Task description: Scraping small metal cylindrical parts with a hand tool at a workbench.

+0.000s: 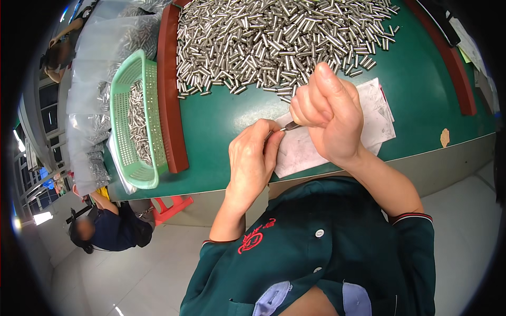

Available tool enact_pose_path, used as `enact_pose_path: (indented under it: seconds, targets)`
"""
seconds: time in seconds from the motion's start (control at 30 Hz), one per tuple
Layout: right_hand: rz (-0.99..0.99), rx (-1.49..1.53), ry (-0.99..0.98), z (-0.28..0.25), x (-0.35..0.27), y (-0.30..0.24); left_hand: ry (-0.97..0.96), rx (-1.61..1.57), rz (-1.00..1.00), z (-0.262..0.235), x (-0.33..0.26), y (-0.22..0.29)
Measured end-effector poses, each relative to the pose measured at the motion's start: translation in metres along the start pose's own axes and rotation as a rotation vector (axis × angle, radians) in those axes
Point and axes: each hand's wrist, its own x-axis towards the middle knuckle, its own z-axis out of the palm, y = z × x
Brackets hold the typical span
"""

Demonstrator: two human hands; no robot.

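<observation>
Near edge of green table (421, 89): left hand (253, 158) curled, fingertips pinching near end of small metal pin (290, 126). Right hand (327, 113) fisted round far end. Pin spans both hands, long axis left-right, over white paper sheet (369, 126). Further back: big loose pile of metal pins (274, 42). Far left: green mesh basket (150, 174) part-filled w/ same pins, beside red-brown rail (171, 95).
</observation>
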Motion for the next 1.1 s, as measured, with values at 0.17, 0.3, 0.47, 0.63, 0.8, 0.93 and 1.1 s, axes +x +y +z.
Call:
enact_pose_path:
  seconds: [0.17, 0.3, 0.47, 0.63, 0.8, 0.93, 1.1]
  targets:
    - [-0.018, -0.008, -0.008, -0.001, 0.000, 0.002, 0.005, -0.018, -0.004, 0.000, 0.000, -0.001]
    - [-0.043, -0.030, -0.021, 0.000, -0.002, 0.004, -0.003, -0.019, 0.003, 0.001, 0.000, -0.004]
    - [-0.056, -0.118, -0.067, 0.008, -0.008, 0.006, -0.010, -0.073, -0.019, -0.001, 0.001, -0.002]
    - [-0.172, -0.262, -0.171, 0.008, -0.012, 0.010, -0.012, -0.077, -0.009, -0.001, 0.002, -0.004]
    - [-0.188, -0.268, -0.130, 0.011, -0.011, 0.010, 0.007, -0.077, 0.000, -0.003, 0.002, -0.002]
    - [-0.150, -0.162, -0.053, 0.005, -0.008, 0.010, -0.040, -0.200, -0.244, -0.010, -0.002, 0.004]
    - [-0.138, -0.156, -0.068, 0.006, -0.009, 0.009, -0.134, -1.339, -0.383, -0.018, 0.002, -0.027]
